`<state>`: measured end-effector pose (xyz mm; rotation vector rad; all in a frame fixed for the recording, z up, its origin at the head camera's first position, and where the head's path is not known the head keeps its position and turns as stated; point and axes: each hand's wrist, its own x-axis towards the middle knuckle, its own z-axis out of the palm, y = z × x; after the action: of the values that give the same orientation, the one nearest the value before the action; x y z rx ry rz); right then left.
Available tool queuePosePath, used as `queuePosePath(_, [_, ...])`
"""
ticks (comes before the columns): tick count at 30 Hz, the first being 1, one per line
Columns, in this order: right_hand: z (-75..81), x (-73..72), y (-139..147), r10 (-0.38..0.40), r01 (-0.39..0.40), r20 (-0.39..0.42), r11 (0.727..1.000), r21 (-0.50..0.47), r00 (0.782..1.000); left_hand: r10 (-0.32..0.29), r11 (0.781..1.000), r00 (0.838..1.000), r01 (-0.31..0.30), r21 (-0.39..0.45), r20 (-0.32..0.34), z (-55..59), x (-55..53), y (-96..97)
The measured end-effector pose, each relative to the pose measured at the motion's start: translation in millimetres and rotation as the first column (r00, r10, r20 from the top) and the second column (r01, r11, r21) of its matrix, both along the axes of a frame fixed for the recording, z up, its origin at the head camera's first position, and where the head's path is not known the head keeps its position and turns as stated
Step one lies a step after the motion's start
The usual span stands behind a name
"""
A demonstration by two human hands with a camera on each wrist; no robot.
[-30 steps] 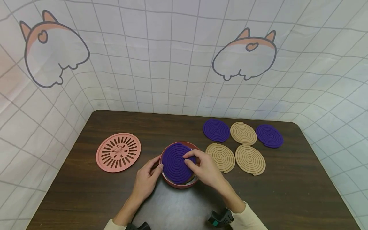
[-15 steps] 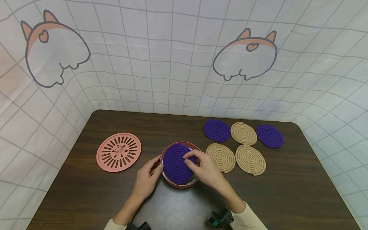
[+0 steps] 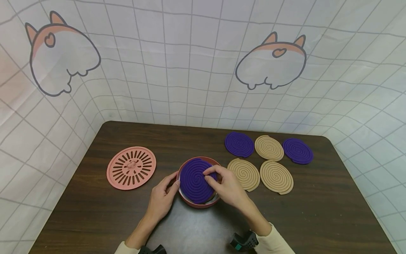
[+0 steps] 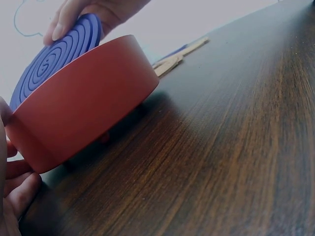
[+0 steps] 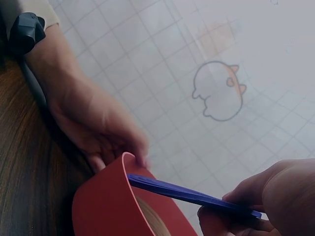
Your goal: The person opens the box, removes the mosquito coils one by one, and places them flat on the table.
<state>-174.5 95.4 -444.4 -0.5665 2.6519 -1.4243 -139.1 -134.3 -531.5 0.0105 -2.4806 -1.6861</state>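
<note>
In the head view a purple mosquito coil (image 3: 194,181) lies slanted across the mouth of a round red coil holder (image 3: 198,205). My right hand (image 3: 231,187) pinches the coil between thumb and fingers on its right side. Gripping the holder's left wall is my left hand (image 3: 161,198), thumb at the rim and fingers outside. From the right wrist, the purple coil (image 5: 182,192) tilts, its far edge inside the red wall (image 5: 103,206) and its near edge raised in the fingers. Below it, part of a tan coil (image 5: 151,216) shows inside the holder.
To the left lies the pink slotted lid (image 3: 130,176). At right, two purple coils, one at the far corner (image 3: 297,150), and several tan coils, including a front one (image 3: 276,177), lie flat on the dark wooden table (image 3: 317,218). A white patterned curtain (image 3: 203,70) stands behind.
</note>
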Motion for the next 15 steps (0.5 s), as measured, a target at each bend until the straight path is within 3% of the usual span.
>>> queuePosePath(15, [8.7, -10.0, 18.0, -0.056, 0.057, 0.019, 0.997, -0.052, 0.998, 0.016, 0.999, 1.0, -0.015, -0.033, 0.014, 1.4, -0.3, -0.2])
